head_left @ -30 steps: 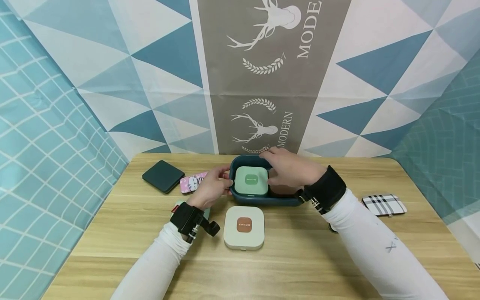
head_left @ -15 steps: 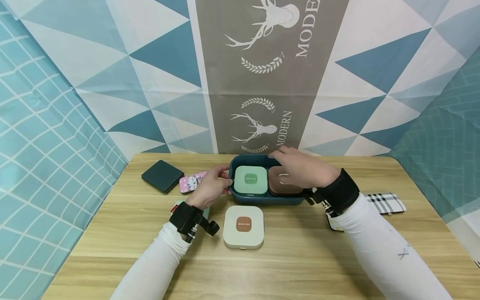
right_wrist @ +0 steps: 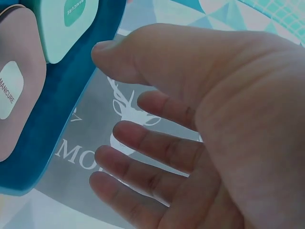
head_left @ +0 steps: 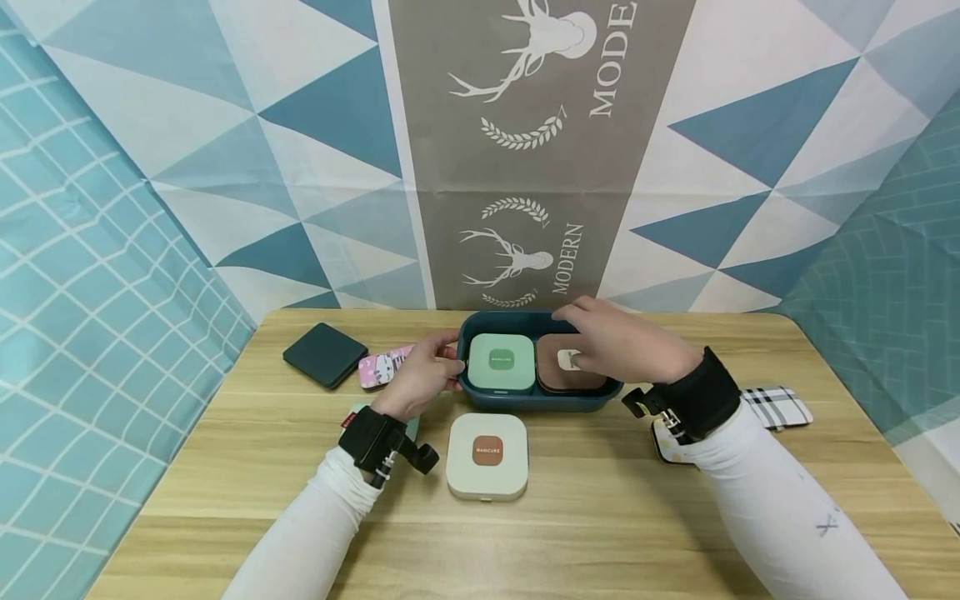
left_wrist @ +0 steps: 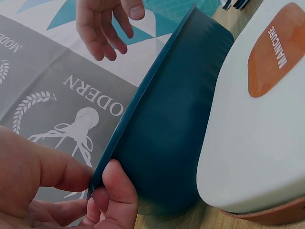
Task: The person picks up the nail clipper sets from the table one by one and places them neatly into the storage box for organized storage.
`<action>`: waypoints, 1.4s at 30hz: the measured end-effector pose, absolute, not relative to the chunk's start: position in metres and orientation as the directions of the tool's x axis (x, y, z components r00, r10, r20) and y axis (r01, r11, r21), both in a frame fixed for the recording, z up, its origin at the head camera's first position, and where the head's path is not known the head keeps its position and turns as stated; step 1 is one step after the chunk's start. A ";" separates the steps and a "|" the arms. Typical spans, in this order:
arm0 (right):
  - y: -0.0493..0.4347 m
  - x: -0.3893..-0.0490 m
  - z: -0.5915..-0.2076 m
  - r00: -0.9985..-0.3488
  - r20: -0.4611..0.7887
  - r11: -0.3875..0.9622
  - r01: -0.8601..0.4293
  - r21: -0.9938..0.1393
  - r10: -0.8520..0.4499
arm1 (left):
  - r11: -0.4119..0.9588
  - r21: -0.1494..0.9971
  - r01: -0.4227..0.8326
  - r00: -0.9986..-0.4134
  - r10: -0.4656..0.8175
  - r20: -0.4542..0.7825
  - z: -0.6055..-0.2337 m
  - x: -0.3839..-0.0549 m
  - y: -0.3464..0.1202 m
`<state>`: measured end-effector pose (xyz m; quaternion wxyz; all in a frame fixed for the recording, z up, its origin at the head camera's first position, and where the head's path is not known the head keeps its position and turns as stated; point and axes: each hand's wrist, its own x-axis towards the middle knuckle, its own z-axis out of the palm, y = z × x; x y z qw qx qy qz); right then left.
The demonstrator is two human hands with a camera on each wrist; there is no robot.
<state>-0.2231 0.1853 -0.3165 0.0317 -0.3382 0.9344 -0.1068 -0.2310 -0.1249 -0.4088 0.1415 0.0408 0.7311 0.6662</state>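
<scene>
My left hand [head_left: 420, 377] pinches the left end of a dark blue bin [head_left: 540, 403], with thumb and fingers at its rim in the left wrist view. Inside the bin lie a mint-green manicure case [head_left: 501, 375] on the left and a brown manicure case [head_left: 553, 375] on the right. My right hand [head_left: 626, 343] hovers over the bin's right part and covers some of it. In the right wrist view its fingers are spread, relaxed and hold nothing. A cream manicure case [head_left: 487, 475] with an orange-brown label lies in front of the bin.
At the left are a dark square case [head_left: 326, 355], a pink patterned case [head_left: 382, 367] and a mint item [head_left: 413, 427] partly under my left wrist. At the right are a plaid case [head_left: 776, 408] and another pale, dark-edged case [head_left: 669, 443], partly hidden by my right arm.
My right hand has let go of the brown case and drawn back to the right, uncovering it in the bin. The left hand stays on the rim.
</scene>
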 end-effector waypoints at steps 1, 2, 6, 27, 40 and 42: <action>0.186 -0.223 -0.317 -0.771 0.015 0.749 -0.624 -0.224 -0.637 | 0.110 0.986 -0.129 -0.957 0.248 -0.153 -0.409 -0.231 -0.125; 0.187 -0.222 -0.317 -0.773 0.016 0.751 -0.621 -0.226 -0.634 | 0.112 0.985 -0.128 -0.957 0.248 -0.152 -0.409 -0.231 -0.125; 0.190 -0.221 -0.320 -0.777 0.027 0.755 -0.618 -0.217 -0.628 | 0.112 0.985 -0.129 -0.957 0.246 -0.153 -0.409 -0.232 -0.125; 0.214 -0.207 -0.329 -0.812 0.050 0.775 -0.571 -0.272 -0.581 | 0.118 0.984 -0.135 -0.957 0.242 -0.161 -0.408 -0.231 -0.125; 0.227 -0.200 -0.333 -0.832 0.057 0.793 -0.545 -0.272 -0.552 | 0.110 0.985 -0.134 -0.958 0.241 -0.157 -0.409 -0.231 -0.124; 0.230 -0.198 -0.333 -0.835 0.056 0.795 -0.540 -0.277 -0.547 | 0.113 0.985 -0.133 -0.958 0.241 -0.157 -0.409 -0.232 -0.125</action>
